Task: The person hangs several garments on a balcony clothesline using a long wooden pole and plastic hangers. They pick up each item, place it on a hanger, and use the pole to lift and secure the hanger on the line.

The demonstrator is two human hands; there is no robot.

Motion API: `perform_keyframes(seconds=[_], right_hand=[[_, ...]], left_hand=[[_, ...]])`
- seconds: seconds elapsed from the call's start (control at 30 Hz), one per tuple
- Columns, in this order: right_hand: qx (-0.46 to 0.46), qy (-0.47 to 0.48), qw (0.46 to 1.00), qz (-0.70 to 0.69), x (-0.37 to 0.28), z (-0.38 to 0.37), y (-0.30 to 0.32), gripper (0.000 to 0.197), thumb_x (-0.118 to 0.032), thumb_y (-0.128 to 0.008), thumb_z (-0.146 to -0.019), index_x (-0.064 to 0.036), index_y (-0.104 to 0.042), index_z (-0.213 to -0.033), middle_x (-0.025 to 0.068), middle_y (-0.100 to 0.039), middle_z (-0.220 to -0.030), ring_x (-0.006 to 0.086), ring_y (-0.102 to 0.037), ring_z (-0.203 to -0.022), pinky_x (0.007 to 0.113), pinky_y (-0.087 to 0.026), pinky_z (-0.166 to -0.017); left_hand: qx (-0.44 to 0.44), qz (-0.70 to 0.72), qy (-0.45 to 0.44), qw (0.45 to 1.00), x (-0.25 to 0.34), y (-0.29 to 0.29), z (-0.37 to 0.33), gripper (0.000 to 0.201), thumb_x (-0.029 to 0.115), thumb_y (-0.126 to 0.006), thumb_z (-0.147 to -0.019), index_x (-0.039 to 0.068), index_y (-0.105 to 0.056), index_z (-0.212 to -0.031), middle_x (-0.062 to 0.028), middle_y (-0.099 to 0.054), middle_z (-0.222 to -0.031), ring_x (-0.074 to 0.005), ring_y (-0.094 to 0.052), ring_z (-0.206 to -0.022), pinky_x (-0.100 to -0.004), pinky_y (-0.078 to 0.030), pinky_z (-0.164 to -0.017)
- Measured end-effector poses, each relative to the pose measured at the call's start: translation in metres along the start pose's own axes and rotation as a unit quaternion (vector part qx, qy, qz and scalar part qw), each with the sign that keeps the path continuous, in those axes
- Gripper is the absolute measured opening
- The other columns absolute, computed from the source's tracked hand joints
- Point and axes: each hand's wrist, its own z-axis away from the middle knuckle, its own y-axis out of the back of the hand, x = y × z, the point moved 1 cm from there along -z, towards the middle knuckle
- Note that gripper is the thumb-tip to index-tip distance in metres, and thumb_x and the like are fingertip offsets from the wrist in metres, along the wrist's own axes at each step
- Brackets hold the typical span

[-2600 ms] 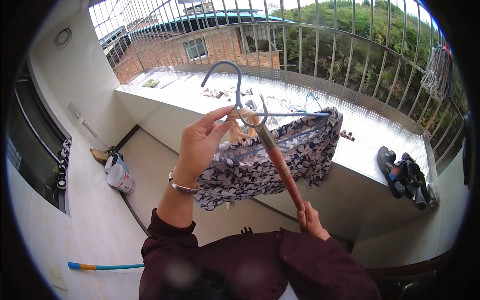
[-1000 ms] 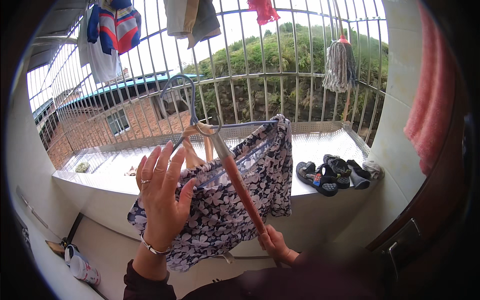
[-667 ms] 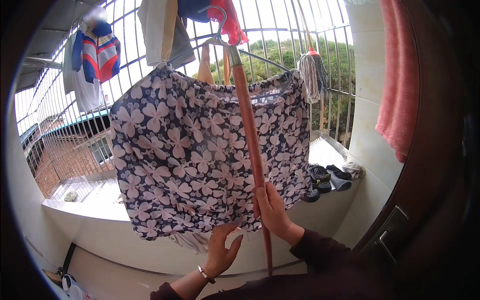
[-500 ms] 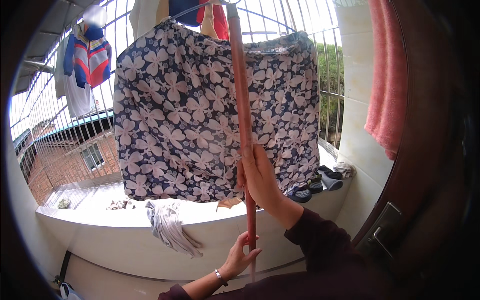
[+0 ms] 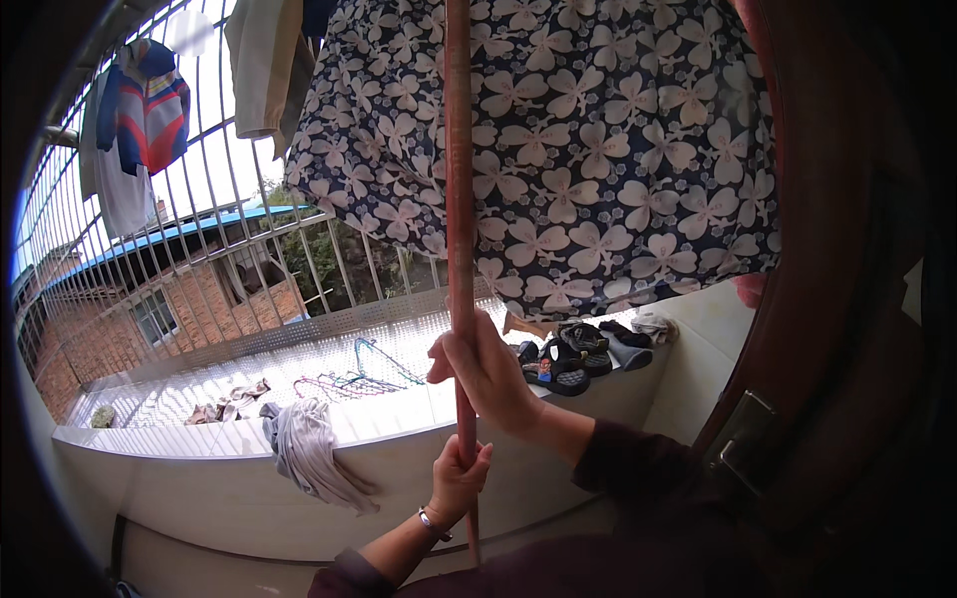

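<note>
A: What've the hands got?

B: Both on the pole. L hand is lower, fingers curled right round it, no gap I can see. R hand is just above, also wrapped round, thumb side up.

A: And the pole?

B: Near upright, reddish-brown, w/ its top out of view. Looks stiff, prob. wood, so no bend to speak of. Smooth-ish, might slip a bit; best hold = full fists on the lower shaft, hands spaced for leverage.

A: Where's the floral cloth?

B: Up top, behind the pole, navy w/ pale flowers, lower edge hanging free. Upper edge is cut off, so can't tell what it hangs from. Looks thin & soft, prob. light, more if damp; it'd sway. I'd hold it by the hem, w/ a loose pinch, no yanking.

A: Further out?

B: Ledge below: grey cloth draped over its edge, thin coloured hangers on top, dark shoes to the right. Window bars behind, w/ a striped jacket & beige trousers hanging upper left. Door handle far right.
</note>
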Motion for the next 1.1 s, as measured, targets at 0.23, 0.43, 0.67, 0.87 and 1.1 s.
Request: perform_keyframes(seconds=[0.23,0.43,0.67,0.87,1.1], right_hand=[[0.027,0.009,0.998,-0.053,0.001,0.010,0.012,0.047,-0.009,-0.044,-0.099,-0.0023,-0.023,-0.139,0.0021,-0.052,-0.071,0.0075,-0.049,-0.050,0.023,-0.043,-0.046],[0.023,0.065,0.996,-0.058,-0.026,-0.055,0.045,0.048,-0.016,-0.043,-0.101,-0.0060,-0.021,-0.143,0.0006,-0.050,-0.069,0.0063,-0.050,-0.050,0.021,-0.043,-0.043],[0.036,0.095,0.994,0.044,-0.029,-0.091,0.045,0.062,-0.018,-0.036,-0.103,-0.0116,0.003,-0.151,0.0127,-0.046,-0.112,0.0147,-0.062,-0.081,0.027,-0.056,-0.064],[0.026,0.062,0.997,0.032,0.026,-0.007,0.025,0.073,-0.003,-0.044,-0.097,-0.0097,0.004,-0.151,0.0074,-0.051,-0.091,0.0092,-0.053,-0.063,0.024,-0.045,-0.049],[0.090,0.077,0.993,0.018,-0.001,-0.075,0.048,0.062,-0.012,-0.043,-0.100,-0.0104,-0.007,-0.150,0.0009,-0.047,-0.065,0.0056,-0.044,-0.045,0.022,-0.039,-0.038]], left_hand=[[-0.039,-0.045,-0.166,0.984,0.024,-0.017,-0.007,0.045,0.008,-0.066,-0.087,0.006,-0.038,-0.122,-0.0031,-0.060,-0.079,-0.0090,-0.058,-0.067,-0.0254,-0.049,-0.062],[-0.126,-0.111,-0.036,0.985,-0.038,-0.012,0.050,0.030,0.008,-0.060,-0.092,0.007,-0.042,-0.116,-0.0040,-0.058,-0.078,-0.0102,-0.058,-0.065,-0.0267,-0.052,-0.060],[-0.071,-0.014,-0.009,0.997,-0.003,-0.015,0.005,0.012,0.010,-0.054,-0.094,0.007,-0.044,-0.098,-0.0009,-0.049,-0.067,-0.0079,-0.048,-0.046,-0.0240,-0.042,-0.039],[-0.066,-0.014,-0.043,0.997,0.070,-0.032,-0.054,0.014,0.011,-0.055,-0.093,0.006,-0.042,-0.096,-0.0015,-0.049,-0.062,-0.0098,-0.048,-0.040,-0.0235,-0.040,-0.035],[-0.069,-0.010,-0.127,0.989,0.083,-0.043,-0.059,0.052,0.011,-0.064,-0.089,0.009,-0.033,-0.131,-0.0038,-0.056,-0.078,-0.0091,-0.055,-0.059,-0.0239,-0.047,-0.049]])
